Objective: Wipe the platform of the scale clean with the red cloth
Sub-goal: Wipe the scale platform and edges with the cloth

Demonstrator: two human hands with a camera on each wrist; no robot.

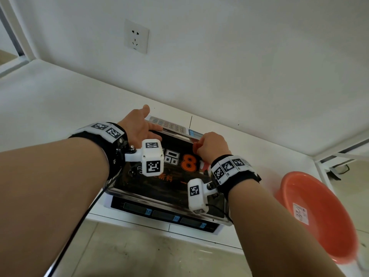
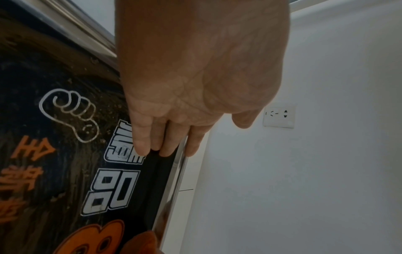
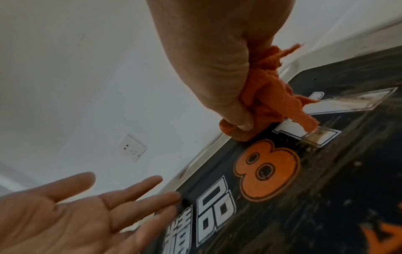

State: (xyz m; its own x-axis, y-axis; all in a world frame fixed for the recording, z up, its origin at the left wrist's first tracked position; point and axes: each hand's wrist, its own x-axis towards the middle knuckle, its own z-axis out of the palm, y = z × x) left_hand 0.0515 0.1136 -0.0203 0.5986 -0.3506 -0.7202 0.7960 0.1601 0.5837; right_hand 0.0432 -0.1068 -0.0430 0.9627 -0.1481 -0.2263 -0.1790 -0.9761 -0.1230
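The scale [image 1: 165,213] sits on a white counter, its dark printed platform [image 1: 159,182] showing an orange 8 and brown grime [image 2: 43,72]. My right hand [image 1: 209,145] grips the bunched red cloth [image 3: 269,103] and presses it on the platform's far edge, just beyond the 8 [image 3: 266,170]. My left hand [image 1: 139,126] lies with straight fingers [image 2: 141,137] on the platform's far left edge [image 2: 180,163], fingertips touching the surface. In the right wrist view the left hand [image 3: 87,206] is seen spread, palm toward the camera.
An orange plastic basin [image 1: 317,214] stands off the counter's right end. A wall socket [image 1: 136,36] is on the white wall behind. The scale's keypad [image 1: 169,123] faces the wall. A black cable [image 1: 79,222] hangs from my left wrist over the counter's front edge.
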